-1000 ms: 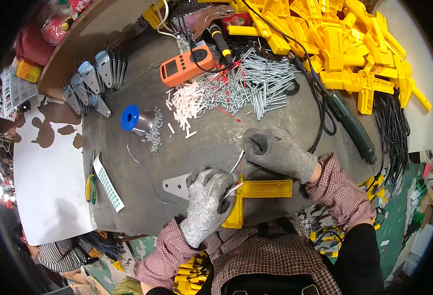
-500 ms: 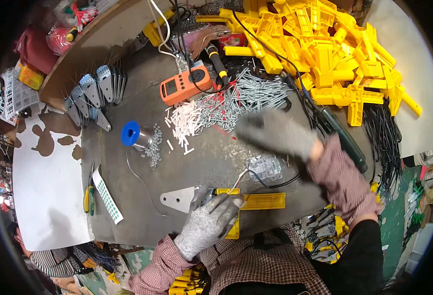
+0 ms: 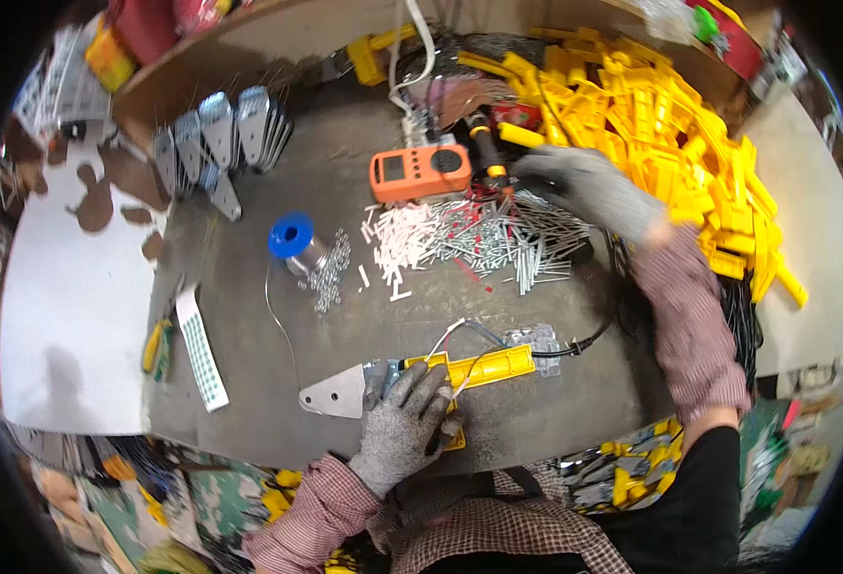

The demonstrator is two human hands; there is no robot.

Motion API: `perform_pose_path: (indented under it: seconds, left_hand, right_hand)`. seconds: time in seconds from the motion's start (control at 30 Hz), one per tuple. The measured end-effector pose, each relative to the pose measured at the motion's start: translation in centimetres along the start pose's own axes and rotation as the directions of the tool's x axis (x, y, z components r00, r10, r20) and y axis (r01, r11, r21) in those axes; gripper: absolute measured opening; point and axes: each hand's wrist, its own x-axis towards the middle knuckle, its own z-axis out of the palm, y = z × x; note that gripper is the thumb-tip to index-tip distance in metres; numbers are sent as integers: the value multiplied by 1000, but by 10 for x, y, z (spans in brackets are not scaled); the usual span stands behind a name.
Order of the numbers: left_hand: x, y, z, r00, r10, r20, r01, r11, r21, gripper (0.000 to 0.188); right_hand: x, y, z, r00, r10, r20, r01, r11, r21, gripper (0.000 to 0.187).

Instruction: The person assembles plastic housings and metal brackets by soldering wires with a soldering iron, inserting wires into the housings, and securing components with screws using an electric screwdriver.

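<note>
My left hand (image 3: 402, 426), in a grey glove, presses and grips a yellow plastic housing (image 3: 493, 368) near the table's front edge. A grey metal plate (image 3: 337, 392) with holes sticks out from the housing to the left. Thin wires and a black cable (image 3: 589, 342) run over the housing, beside clear plastic pieces (image 3: 539, 346). My right hand (image 3: 589, 191), gloved too, is over the right end of the pile of silver screws (image 3: 536, 239), close to a black-and-yellow screwdriver (image 3: 486, 148). Its fingertips point down and are partly hidden, so any hold is unclear.
An orange meter (image 3: 421, 172) lies behind small pale tubes (image 3: 402, 234). A blue-ended wire spool (image 3: 294, 239) stands beside tiny nuts (image 3: 329, 273). Yellow housings (image 3: 651, 124) heap at the back right. Metal plates (image 3: 221, 134), pliers (image 3: 157, 346) and a sticker strip (image 3: 201, 354) are left.
My right hand has moved farther back, from in front of the screws to beside the screwdriver. The view has shifted. My left hand stays on the housing, its fingers more spread.
</note>
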Motion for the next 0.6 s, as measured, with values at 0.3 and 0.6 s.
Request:
perform_pose_path:
  seconds: [0.3,0.6]
  left_hand:
    - [-6,-6,11,996,83,-40,-85,996,-41,41]
    - [-7,-2,12,988,142,-61,-143,990,-9,46]
  right_hand:
    - [-55,-133,-1,942,337,-10,-296,842,452,19]
    - [-64,-173,47,921,380,84,-342,687,641,17]
